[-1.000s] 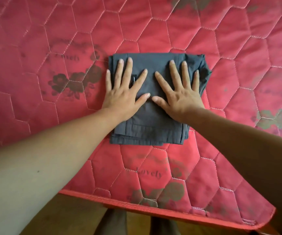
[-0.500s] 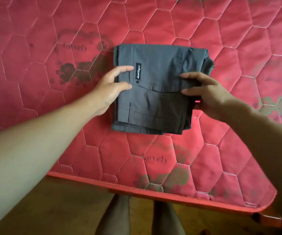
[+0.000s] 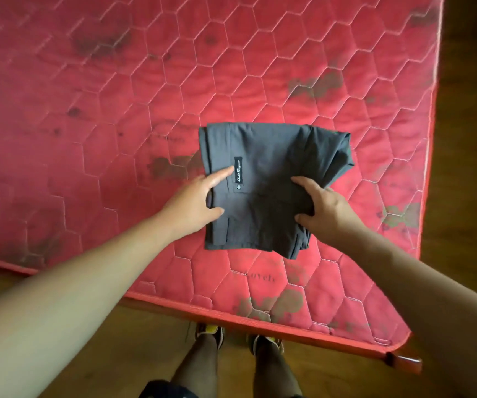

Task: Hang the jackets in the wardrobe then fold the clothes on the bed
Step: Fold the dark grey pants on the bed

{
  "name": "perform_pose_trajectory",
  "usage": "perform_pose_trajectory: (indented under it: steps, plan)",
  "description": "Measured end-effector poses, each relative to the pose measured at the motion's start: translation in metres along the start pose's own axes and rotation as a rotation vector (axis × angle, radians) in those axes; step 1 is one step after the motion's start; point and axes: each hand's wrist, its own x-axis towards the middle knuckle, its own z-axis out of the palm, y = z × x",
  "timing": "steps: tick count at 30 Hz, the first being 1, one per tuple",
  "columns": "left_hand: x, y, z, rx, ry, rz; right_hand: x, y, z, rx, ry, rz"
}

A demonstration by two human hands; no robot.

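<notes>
The folded garment (image 3: 268, 173) is matt, dark grey woven cloth, smooth on its flat face and softly creased at its layered edge, with a black woven label (image 3: 237, 170) lettered in pale thread and a small dull button (image 3: 238, 187) below it. The mattress (image 3: 145, 96) is red quilted fabric with a faint sheen, stitched into puffy hexagons, its dark prints faded, and edged in ribbed red piping (image 3: 231, 314). The floor (image 3: 467, 196) is brown low-gloss wood; the bed frame corner (image 3: 403, 364) is glossier reddish wood.

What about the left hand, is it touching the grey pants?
Touching. Head view: the left hand has finger and thumb on the grey pants.
</notes>
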Motion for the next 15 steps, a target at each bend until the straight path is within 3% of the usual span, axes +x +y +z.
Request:
perform_pose_trajectory:
  steps: [9, 15]
  plan:
    - [-0.149, 0.101, -0.11, -0.054, 0.076, -0.062, -0.102, -0.121, -0.118, 0.053, -0.016, -0.137]
    - [-0.264, 0.151, -0.144, -0.052, 0.271, -0.104, -0.147, -0.205, -0.172, 0.001, -0.109, -0.327]
